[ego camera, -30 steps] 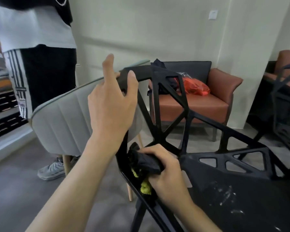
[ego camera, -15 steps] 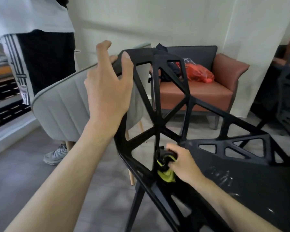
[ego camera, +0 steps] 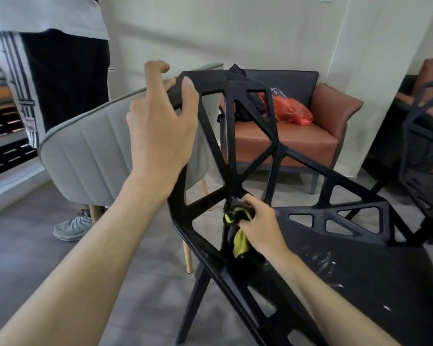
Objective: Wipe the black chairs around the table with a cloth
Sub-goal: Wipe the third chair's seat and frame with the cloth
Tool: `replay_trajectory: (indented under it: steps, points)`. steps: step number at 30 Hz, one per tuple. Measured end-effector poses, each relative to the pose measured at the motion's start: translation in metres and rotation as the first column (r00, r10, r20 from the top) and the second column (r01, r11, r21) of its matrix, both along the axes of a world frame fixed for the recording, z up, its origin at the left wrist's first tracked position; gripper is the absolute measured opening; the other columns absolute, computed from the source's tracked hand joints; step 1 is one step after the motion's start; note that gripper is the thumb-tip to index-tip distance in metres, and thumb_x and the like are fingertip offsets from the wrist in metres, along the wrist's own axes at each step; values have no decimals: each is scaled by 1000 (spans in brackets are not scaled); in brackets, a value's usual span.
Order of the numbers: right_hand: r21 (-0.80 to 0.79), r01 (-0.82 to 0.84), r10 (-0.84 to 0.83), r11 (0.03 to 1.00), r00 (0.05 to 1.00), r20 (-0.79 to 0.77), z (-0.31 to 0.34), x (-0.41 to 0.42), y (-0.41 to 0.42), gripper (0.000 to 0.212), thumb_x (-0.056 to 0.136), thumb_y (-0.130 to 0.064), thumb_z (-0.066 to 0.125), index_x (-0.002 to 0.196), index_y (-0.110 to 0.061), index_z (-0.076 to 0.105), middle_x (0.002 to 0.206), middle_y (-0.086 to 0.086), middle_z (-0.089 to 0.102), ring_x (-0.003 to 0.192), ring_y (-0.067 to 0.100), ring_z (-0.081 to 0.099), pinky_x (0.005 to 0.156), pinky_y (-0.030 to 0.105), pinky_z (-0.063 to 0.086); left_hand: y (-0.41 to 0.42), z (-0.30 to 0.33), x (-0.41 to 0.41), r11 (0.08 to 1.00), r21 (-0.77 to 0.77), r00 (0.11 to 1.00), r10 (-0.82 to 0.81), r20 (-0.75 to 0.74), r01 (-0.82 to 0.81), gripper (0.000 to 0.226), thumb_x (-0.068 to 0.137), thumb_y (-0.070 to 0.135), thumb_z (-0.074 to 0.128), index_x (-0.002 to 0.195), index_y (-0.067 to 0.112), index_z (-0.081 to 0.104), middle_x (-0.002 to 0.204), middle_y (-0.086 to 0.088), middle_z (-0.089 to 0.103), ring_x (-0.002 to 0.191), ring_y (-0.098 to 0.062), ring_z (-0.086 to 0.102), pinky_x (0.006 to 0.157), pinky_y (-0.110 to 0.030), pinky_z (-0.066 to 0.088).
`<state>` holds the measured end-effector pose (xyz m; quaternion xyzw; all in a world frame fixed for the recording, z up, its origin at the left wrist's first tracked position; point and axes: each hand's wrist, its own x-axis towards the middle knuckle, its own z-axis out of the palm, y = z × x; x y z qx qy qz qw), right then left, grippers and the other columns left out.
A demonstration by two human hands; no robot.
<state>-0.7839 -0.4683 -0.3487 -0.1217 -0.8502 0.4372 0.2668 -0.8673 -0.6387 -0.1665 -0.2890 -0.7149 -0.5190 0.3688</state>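
The left hand (ego camera: 160, 126) is gripping the black lattice plastic chair (ego camera: 238, 136); the right hand (ego camera: 258, 221) is clutching the bunched black-and-yellow cloth (ego camera: 236, 217), rubbing a backrest strut; neighbouring struts probably come next.

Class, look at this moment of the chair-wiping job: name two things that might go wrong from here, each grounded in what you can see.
1. The cloth is bunched in the right hand against a narrow strut junction of the black chair; it may snag or skip the strut faces.
2. Pale smears lie on the seat. If wiping stays on the backrest, they could be missed.
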Motion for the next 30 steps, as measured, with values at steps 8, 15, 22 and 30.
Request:
replay_trajectory:
  steps: [8, 15, 22, 30]
  points:
    - [295, -145, 117, 944, 987, 112, 5, 14, 11, 40, 76, 0, 66, 97, -32, 59, 92, -14, 64, 92, 7, 61, 78, 36, 50, -4, -5, -1, 999, -12, 999, -31, -27, 30, 37, 108, 37, 43, 135, 12, 47, 86, 6, 64, 60, -1, 52, 73, -24, 43]
    - [138, 50, -37, 989, 994, -101, -1, -41, 44, 42, 83, 9, 63, 106, -27, 65, 102, -10, 63, 103, 16, 62, 87, 35, 51, -3, -5, -2, 999, -44, 997, -8, -72, 5, 37, 108, 36, 42, 133, 11, 48, 98, 2, 71, 77, -13, 64, 86, -40, 56]
    - [286, 299, -365, 910, 907, 213, -29, -29, 80, 22, 91, -8, 68, 107, -22, 64, 95, -2, 66, 99, 27, 66, 72, 35, 46, -2, -5, 0, 999, -31, 997, 22, -77, -24, 35, 106, 37, 42, 129, 11, 50, 112, -6, 74, 87, -11, 67, 90, -33, 55]
    - [252, 90, -91, 964, 996, -7, -23, -22, 42, 44, 85, -1, 69, 116, -31, 61, 111, -15, 61, 106, 11, 62, 86, 32, 51, -2, -6, -3, 999, -16, 995, 37, -90, -38, 30, 106, 37, 43, 123, 12, 50, 112, -2, 74, 86, -14, 68, 85, -35, 55]
